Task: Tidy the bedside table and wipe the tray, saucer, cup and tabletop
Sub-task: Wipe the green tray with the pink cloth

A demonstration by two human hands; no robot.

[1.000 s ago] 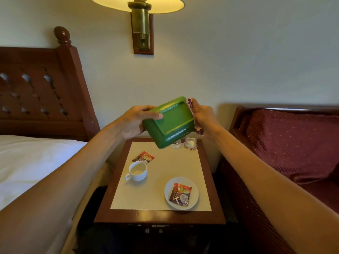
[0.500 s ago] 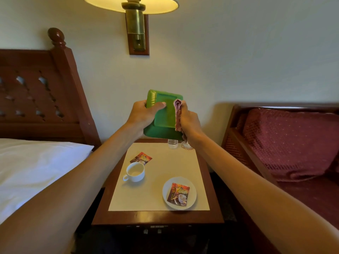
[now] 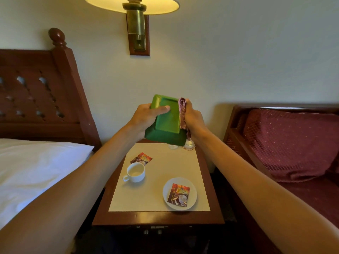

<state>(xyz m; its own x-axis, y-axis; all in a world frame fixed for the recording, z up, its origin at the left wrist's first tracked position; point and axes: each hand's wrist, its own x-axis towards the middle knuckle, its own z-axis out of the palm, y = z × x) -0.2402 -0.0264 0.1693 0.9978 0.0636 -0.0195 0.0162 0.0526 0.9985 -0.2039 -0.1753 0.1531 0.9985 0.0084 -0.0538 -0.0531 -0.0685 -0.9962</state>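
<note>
Tray (image 3: 167,123), green and rectangular, is held in the air above the far end of the bedside table (image 3: 157,218), tilted steeply so that one broad face is turned toward the camera. Whether that face is the top or the underside cannot be told.

Left hand (image 3: 145,117) grips the tray's left edge; the thumb lies flat across the visible face and the other fingers wrap behind it.

Right hand (image 3: 194,119) is closed around a bunched pink cloth (image 3: 182,114), which is pressed against the tray's right edge along most of its length.

On the cream tabletop (image 3: 165,173), a white cup (image 3: 136,172) stands upright left of centre with its handle pointing left. A dark red sachet (image 3: 141,158) lies just behind it, close to the cup's rim. A white saucer (image 3: 193,199) sits near the front right corner and carries a second sachet (image 3: 178,194), lying flat. The cup and saucer are well apart.

At the back edge, partly hidden by the tray's lower end, stand two small glass items (image 3: 189,143), the right-hand one on a doily (image 3: 189,148).

A lit wall lamp (image 3: 136,24) hangs above. A wooden headboard (image 3: 36,98) and white bedding (image 3: 36,171) lie to the left of the table, and a red cushioned seat (image 3: 293,143) to the right.
</note>
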